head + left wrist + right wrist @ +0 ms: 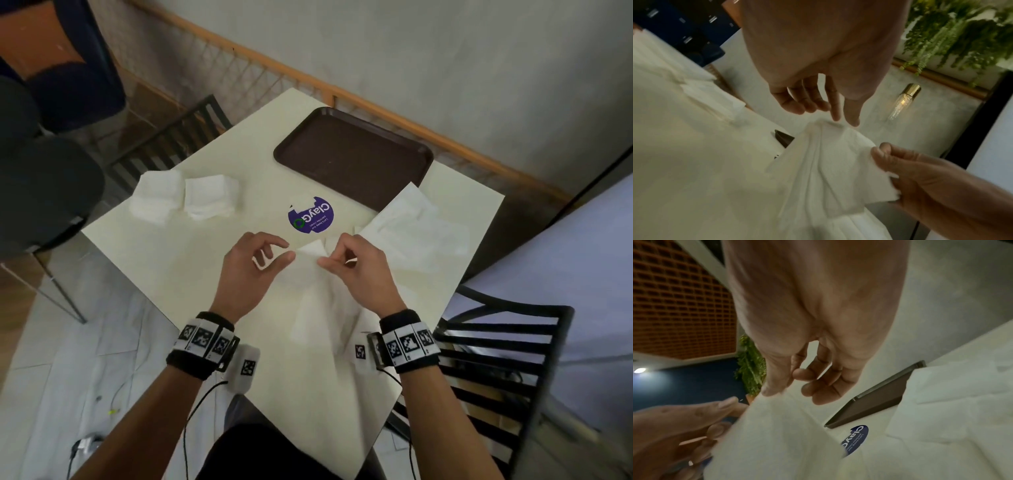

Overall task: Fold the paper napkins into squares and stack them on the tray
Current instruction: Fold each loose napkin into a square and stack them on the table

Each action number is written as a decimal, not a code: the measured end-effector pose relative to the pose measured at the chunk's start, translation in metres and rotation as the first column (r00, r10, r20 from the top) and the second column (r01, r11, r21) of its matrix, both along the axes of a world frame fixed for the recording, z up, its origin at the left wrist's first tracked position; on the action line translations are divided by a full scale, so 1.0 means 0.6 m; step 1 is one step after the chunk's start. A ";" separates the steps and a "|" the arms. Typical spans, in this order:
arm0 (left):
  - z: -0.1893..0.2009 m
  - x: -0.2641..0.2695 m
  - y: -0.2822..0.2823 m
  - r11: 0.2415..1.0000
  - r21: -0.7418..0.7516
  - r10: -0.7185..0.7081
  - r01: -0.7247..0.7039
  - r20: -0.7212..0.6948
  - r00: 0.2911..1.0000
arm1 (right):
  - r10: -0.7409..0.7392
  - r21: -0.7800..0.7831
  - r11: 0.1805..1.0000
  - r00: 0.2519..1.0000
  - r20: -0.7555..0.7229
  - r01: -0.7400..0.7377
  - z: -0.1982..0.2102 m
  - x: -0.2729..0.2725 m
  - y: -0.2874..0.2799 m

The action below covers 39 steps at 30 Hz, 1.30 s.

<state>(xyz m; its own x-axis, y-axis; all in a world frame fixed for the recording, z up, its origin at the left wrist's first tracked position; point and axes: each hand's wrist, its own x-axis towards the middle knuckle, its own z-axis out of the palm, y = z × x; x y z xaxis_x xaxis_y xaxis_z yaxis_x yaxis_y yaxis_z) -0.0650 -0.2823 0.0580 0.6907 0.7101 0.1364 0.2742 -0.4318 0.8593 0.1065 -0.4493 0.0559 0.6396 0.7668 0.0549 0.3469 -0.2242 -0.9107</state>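
Two hands meet over the near middle of the cream table (164, 260), both on one white paper napkin (318, 301) that hangs lifted from its top corner, its lower part draped toward the table's near edge. The right hand (359, 270) pinches that upper corner between thumb and forefinger, the other fingers curled beneath. The left hand (250, 270) is beside it, thumb and forefinger narrowly parted and touching the napkin's edge; whether they actually grip it I cannot tell, since the left wrist view shows the fingertips (852, 120) just at the top fold. One brown tray (352, 154) sits at the far side, holding no napkins. Unfolded napkins (411, 226) lie spread to the right, overlapping the tray's near corner. Two piles of napkins (185, 198) rest at the left. A purple round sticker (311, 216) marks the centre.
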 end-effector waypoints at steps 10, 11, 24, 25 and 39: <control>0.025 -0.030 -0.035 0.872 -0.489 -0.067 -0.029 -0.179 0.982 | 0.055 0.074 0.997 0.963 -0.266 -0.037 0.070 -0.016 0.023; 0.027 -0.023 -0.035 0.825 -0.565 -0.065 -0.018 -0.126 0.990 | 0.079 0.103 0.993 0.951 -0.299 -0.050 0.074 -0.018 0.020; 0.067 0.013 -0.027 0.642 -0.733 -0.039 0.225 0.261 0.964 | 0.247 0.225 0.963 0.819 -0.517 -0.148 0.056 -0.082 -0.072; 0.068 0.011 -0.026 0.637 -0.737 -0.046 0.228 0.259 0.965 | 0.220 0.225 0.966 0.865 -0.450 -0.128 0.056 -0.081 -0.072; 0.059 -0.008 -0.013 0.587 -0.754 -0.055 0.295 0.326 0.944 | -0.199 0.204 0.909 0.809 -0.553 0.364 0.053 -0.097 0.026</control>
<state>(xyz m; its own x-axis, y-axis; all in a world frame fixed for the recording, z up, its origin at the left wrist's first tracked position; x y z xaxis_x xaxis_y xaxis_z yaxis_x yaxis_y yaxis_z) -0.0696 -0.2900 0.0934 0.8407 0.4890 -0.2324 0.0030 0.4250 0.9052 0.0482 -0.4336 0.0876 0.8215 0.5492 -0.1532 -0.2219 0.0606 -0.9732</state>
